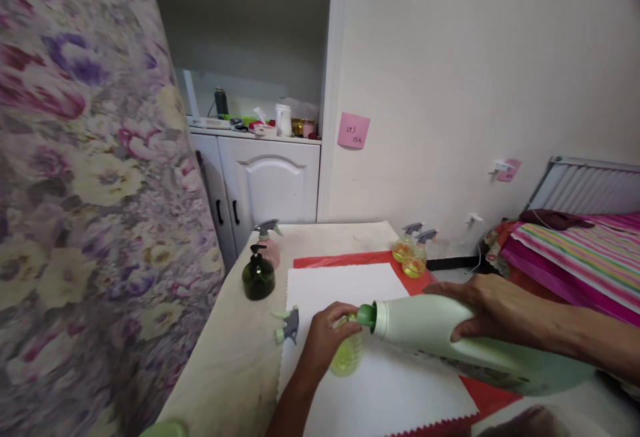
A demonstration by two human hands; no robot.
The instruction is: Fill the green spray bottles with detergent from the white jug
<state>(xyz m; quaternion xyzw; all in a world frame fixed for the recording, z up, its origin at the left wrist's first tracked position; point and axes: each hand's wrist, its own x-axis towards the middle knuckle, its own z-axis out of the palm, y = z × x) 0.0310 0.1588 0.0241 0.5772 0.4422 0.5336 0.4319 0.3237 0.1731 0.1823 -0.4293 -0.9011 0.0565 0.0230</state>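
My right hand [483, 307] grips a large pale green jug [425, 324] that is tipped nearly level, its green spout [367, 316] pointing left. Under the spout stands a small clear spray bottle body [346, 355] with yellowish-green liquid inside. My left hand [327, 337] is closed around the neck of that small bottle, close to the spout. Left of this hand a grey and pale green spray head [287, 325] lies on the table, its thin tube stretching to the left. Whether liquid is flowing cannot be made out.
A white sheet [345, 284] over a red one [325, 261] covers part of the table. A dark green pump bottle [259, 277] and a pink spray bottle [270, 250] stand at left. Two yellow-filled spray bottles [414, 260] stand at back right. A green cap [164, 430] shows at the bottom edge.
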